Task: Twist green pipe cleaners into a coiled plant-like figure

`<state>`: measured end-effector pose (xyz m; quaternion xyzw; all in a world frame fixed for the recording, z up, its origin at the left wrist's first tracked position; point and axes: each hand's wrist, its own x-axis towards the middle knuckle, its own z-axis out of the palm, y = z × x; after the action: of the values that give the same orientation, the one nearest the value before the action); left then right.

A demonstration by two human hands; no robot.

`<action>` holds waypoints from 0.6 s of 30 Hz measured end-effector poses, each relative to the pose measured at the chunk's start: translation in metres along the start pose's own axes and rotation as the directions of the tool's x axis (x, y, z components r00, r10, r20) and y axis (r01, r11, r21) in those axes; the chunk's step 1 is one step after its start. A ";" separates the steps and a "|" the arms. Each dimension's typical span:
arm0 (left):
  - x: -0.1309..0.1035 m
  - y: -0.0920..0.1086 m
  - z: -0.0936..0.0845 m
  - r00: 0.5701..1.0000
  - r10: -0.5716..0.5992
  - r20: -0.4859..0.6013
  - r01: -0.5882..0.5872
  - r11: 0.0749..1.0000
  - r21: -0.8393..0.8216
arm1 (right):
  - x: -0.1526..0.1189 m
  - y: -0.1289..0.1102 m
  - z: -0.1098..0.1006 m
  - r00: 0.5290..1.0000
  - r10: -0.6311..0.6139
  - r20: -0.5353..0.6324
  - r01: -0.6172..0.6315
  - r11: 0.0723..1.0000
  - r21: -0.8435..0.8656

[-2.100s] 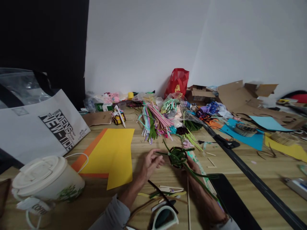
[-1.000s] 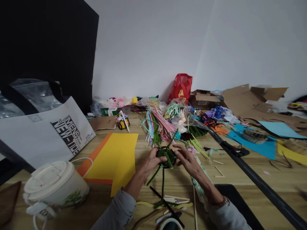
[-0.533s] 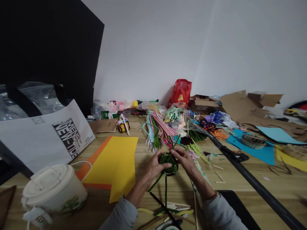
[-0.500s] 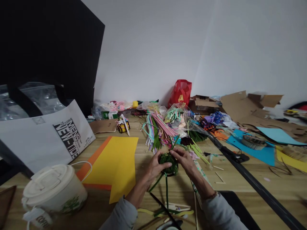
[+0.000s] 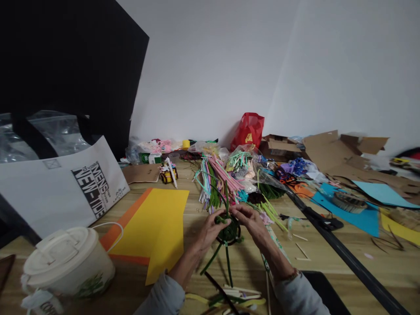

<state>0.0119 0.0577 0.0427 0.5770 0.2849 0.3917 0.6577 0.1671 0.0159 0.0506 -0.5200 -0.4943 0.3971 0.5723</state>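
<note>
Between my two hands is a round bundle of dark green pipe cleaners (image 5: 229, 232), with long green stems sticking out above and below it. My left hand (image 5: 210, 229) grips its left side, thumb laid across the front. At the upper right edge, my right hand (image 5: 251, 221) pinches the bundle with thumb and fingers near the base of an upright stem. Just beyond lies a heap of pink, green and pale pipe cleaners (image 5: 225, 177). Below the bundle, several wooden sticks (image 5: 244, 292) and a yellow strip rest on the table.
Yellow paper (image 5: 167, 227) lies over orange sheets at left, beside a lidded white pot (image 5: 68, 262) and a white bag (image 5: 59, 188). A long black bar (image 5: 348, 251) crosses the right side. A red bag (image 5: 248, 131) and cardboard boxes (image 5: 331, 151) stand at the back.
The green bundle has turned a little in my hands; its upper stem now stands more upright and its lower stems are spread apart. The whole view has shifted slightly.
</note>
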 end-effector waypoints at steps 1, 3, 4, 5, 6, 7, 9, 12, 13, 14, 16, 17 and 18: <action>-0.001 0.001 0.001 1.000 -0.002 -0.010 0.002 1.000 0.023 | 0.001 0.000 -0.001 1.000 -0.022 -0.018 0.022 0.999 -0.028; -0.002 0.001 0.002 0.999 -0.008 -0.050 0.011 0.997 0.074 | 0.002 0.000 -0.004 0.991 -0.118 -0.058 0.110 0.986 -0.127; -0.002 0.001 0.002 0.997 -0.011 -0.077 0.018 0.996 0.083 | 0.003 0.000 -0.005 0.978 -0.196 -0.067 0.178 0.962 -0.206; -0.002 0.000 0.002 0.995 -0.011 -0.095 0.019 0.996 0.083 | 0.004 0.000 -0.006 0.957 -0.284 -0.057 0.254 0.918 -0.305; -0.002 -0.001 0.002 0.995 -0.005 -0.104 0.013 0.997 0.079 | 0.005 -0.001 -0.008 0.929 -0.368 -0.020 0.328 0.849 -0.414; -0.002 -0.002 0.002 0.994 0.003 -0.107 0.005 0.997 0.077 | 0.005 -0.001 -0.009 0.899 -0.437 0.040 0.393 0.760 -0.518; 0.000 -0.004 0.002 0.996 0.009 -0.091 0.000 0.995 0.098 | 0.007 -0.001 -0.012 0.843 -0.504 0.187 0.484 0.561 -0.671; 0.003 -0.008 0.002 0.997 -0.003 -0.072 0.015 0.986 0.166 | 0.010 0.002 -0.015 0.796 -0.521 0.307 0.531 0.358 -0.768; 0.004 -0.009 0.002 0.997 -0.005 -0.072 0.018 0.983 0.182 | 0.010 0.003 -0.016 0.787 -0.528 0.319 0.533 0.321 -0.783; 0.004 -0.011 0.002 0.997 -0.006 -0.073 0.021 0.980 0.196 | 0.011 0.004 -0.016 0.778 -0.535 0.330 0.536 0.291 -0.793; 0.003 -0.013 0.001 0.996 -0.018 -0.090 0.038 0.973 0.227 | 0.011 0.004 -0.017 0.759 -0.537 0.368 0.554 0.236 -0.798; 0.002 -0.014 0.001 0.994 -0.031 -0.101 0.054 0.969 0.240 | 0.010 0.004 -0.018 0.750 -0.532 0.392 0.566 0.210 -0.797; 0.001 -0.015 0.001 0.993 -0.046 -0.106 0.071 0.967 0.246 | 0.010 0.003 -0.018 0.742 -0.528 0.413 0.576 0.188 -0.796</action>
<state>0.0160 0.0577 0.0284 0.6262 0.3812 0.3615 0.5761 0.1870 0.0223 0.0501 -0.5161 -0.7894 -0.1478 0.2976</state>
